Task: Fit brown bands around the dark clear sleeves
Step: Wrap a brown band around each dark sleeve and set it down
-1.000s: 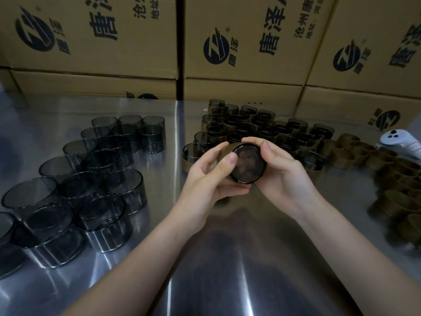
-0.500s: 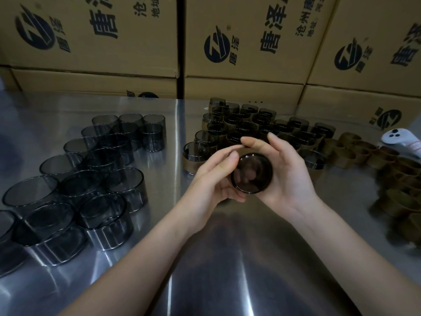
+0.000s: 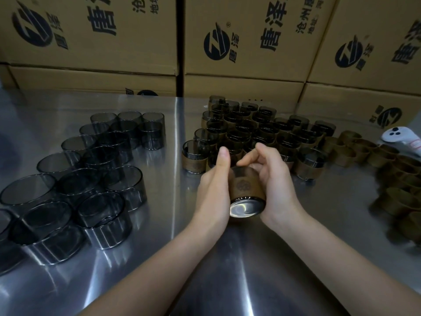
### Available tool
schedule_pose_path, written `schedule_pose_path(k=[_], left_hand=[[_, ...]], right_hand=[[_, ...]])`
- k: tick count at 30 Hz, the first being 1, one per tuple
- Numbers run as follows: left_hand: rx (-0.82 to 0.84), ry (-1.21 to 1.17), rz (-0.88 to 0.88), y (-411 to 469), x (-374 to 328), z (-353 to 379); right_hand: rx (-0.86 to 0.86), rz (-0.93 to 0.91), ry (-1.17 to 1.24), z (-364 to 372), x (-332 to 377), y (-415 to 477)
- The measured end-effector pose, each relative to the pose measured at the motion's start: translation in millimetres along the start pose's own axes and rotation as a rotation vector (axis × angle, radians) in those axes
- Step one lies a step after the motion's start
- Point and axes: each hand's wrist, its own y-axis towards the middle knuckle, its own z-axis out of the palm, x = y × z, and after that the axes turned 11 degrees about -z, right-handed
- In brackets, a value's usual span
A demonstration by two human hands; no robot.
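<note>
Two hands, left hand and right hand, squeeze one dark clear sleeve wearing a brown band, just in front of the banded sleeves.

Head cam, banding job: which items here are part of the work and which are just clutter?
In the job: left hand and right hand gripping the held sleeve, already banded; bare sleeves, left; banded sleeves, behind the hands; loose bands, right.
Lying about: white controller, far right; cardboard boxes at the back.
</note>
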Motion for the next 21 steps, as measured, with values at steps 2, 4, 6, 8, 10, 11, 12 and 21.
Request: schedule_pose_path(k=[2,4,6,8,10,11,12,21], left_hand=[[-0.035,0.001,0.013,-0.1,0.3,-0.6],[-0.040,-0.004,0.015,0.6,0.3,-0.7],[-0.024,-0.010,0.020,0.9,0.8,-1.2],[0.000,-0.002,0.033,-0.1,-0.2,-1.5],[0.019,0.016,0.051,-0.6,-1.3,-1.3],[0.024,0.027,0.059,-1.3,-2.1,-1.3],[0.026,0.033,0.065,-2.0,-2.7,-1.0],[0.047,0.022,0.079,-5.0,-5.7,-0.9]], right_hand=[[-0.041,-0.033,-0.022,2.8,-0.9,-0.5],[-0.059,-0.074,-0.031,4.6,-0.7,-1.0],[-0.064,-0.098,-0.030,5.6,1.2,-2.2],[-0.055,-0.119,-0.040,5.8,3.3,-2.9],[-0.048,-0.136,-0.049,6.3,4.6,-3.1],[-0.049,-0.141,-0.053,6.5,5.0,-3.2],[-0.050,-0.147,-0.061,6.9,5.6,-3.3],[-0.030,-0.183,-0.116,5.9,7.5,-3.5]])
